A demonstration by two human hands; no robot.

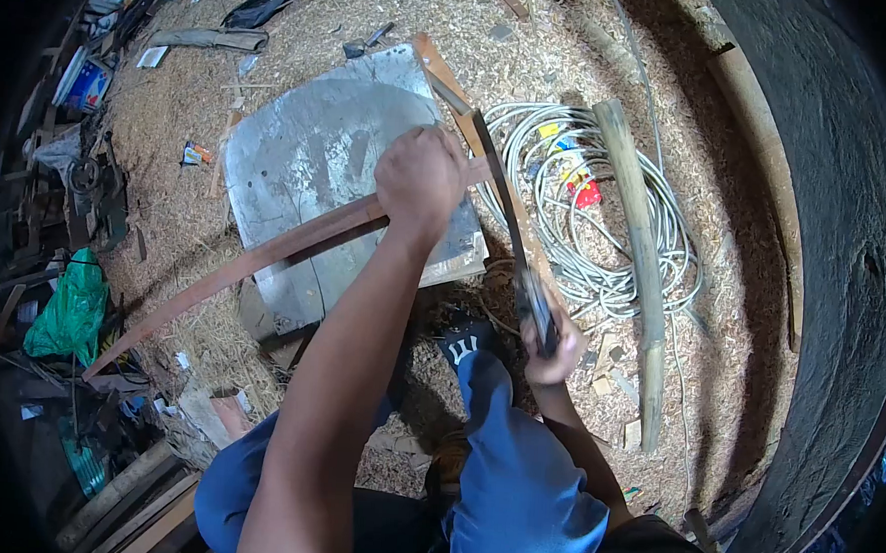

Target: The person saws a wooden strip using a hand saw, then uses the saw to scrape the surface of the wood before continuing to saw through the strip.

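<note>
My left hand point(423, 180) is closed in a fist round a long, thin strip of reddish wood point(264, 245), pressing it onto a worn grey board point(316, 120). The strip reaches far out to the lower left, beyond the board, and its short end shows to the right of my fist. My right hand point(551, 350) grips the handle of a handsaw point(507, 205). Its long dark blade points away from me and overlaps the strip's right end, just beside my left hand. A second wooden piece point(453, 92) runs along the board's right edge.
Coiled grey cable point(536, 216) lies on the shavings to the right, with a round pole point(631, 226) across it. A green plastic bag point(69, 302) and scraps fill the left side. A big dark curved timber point(828, 197) borders the far right.
</note>
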